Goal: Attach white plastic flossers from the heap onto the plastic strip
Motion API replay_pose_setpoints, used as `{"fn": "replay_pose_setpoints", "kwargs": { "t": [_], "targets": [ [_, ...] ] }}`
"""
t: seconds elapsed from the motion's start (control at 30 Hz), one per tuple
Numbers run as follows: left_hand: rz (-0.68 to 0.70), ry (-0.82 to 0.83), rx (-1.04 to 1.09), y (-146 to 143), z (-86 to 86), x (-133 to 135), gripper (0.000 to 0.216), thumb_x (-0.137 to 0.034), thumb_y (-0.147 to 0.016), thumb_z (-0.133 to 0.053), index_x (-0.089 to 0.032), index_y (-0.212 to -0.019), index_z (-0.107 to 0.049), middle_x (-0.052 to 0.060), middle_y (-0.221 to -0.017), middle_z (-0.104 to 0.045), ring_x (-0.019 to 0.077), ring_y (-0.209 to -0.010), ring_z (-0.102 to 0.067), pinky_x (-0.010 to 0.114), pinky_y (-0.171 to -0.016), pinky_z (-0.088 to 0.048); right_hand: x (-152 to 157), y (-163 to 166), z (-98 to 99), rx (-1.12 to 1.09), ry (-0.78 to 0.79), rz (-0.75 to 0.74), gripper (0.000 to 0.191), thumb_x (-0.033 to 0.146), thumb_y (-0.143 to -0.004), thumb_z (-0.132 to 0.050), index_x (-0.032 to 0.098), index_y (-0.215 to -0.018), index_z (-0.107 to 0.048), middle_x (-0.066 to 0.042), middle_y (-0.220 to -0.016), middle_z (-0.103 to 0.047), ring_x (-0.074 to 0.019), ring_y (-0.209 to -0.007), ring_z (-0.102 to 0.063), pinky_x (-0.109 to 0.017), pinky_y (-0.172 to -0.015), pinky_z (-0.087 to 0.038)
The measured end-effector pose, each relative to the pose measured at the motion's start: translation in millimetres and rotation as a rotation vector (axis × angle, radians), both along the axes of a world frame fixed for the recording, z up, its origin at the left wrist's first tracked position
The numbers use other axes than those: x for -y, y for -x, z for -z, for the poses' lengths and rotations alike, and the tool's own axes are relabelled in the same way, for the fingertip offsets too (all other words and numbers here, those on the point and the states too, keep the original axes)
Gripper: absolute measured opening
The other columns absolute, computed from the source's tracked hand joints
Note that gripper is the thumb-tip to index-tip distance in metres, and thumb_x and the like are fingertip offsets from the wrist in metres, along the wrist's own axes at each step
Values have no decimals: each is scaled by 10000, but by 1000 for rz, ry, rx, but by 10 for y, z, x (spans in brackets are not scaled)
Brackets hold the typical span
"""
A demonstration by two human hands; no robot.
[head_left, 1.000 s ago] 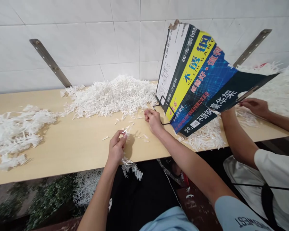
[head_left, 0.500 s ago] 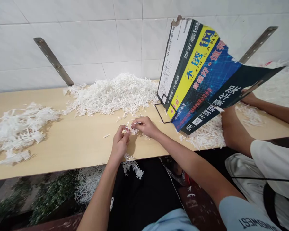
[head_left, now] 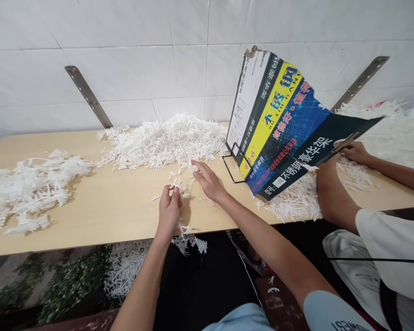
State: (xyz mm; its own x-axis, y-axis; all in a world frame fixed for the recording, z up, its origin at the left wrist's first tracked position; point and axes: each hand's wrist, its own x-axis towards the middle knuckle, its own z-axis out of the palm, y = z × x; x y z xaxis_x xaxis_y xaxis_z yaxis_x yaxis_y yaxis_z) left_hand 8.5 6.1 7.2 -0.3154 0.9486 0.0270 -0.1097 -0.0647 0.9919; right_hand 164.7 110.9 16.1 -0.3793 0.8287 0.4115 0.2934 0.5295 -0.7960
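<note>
My left hand is closed on a small white branched plastic piece, pinched between thumb and fingers above the board. Below that hand, a white frilly plastic strand hangs past the board's front edge; whether it joins the held piece is hidden. My right hand is open, its fingers stretched toward the near edge of a large heap of short white plastic pieces. I see nothing held in it. A few loose pieces lie on the board between the hands and this heap.
A looser heap of longer white strands lies left. A printed cardboard divider stands at right in a black wire bookend. Beyond it is a co-worker's hand near more white pieces. Metal brackets rise against the tiled wall.
My right hand has come away from the left hand, opened and moved slightly forward toward the heap. My left hand stays closed on the white piece. The view has tilted up slightly.
</note>
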Motion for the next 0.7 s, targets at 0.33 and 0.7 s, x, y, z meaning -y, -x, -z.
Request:
{"fn": "replay_pose_setpoints", "kwargs": {
  "t": [0.33,0.7],
  "targets": [
    [233,-29,114,43,10,-3,304,-502,-966,-615,-227,-947,-488,-60,-555,-533,88,-486,-388,173,-478,-253,81,-17,28,165,157,-402,367,472,-941,-702,184,-1154,-779,-61,-977,-741,-170,-831,-635,-278,-741,-469],
    [-46,45,-54,-30,-60,20,315,-461,-889,-717,-198,-823,-555,-38,-706,-543,76,-527,-396,193,-475,-310,169,-6,75,-153,-240,4,120,218,-954,-696,191,-900,-800,-56,-835,-759,-166,-758,-691,-292,-723,-541]
  ]
}}
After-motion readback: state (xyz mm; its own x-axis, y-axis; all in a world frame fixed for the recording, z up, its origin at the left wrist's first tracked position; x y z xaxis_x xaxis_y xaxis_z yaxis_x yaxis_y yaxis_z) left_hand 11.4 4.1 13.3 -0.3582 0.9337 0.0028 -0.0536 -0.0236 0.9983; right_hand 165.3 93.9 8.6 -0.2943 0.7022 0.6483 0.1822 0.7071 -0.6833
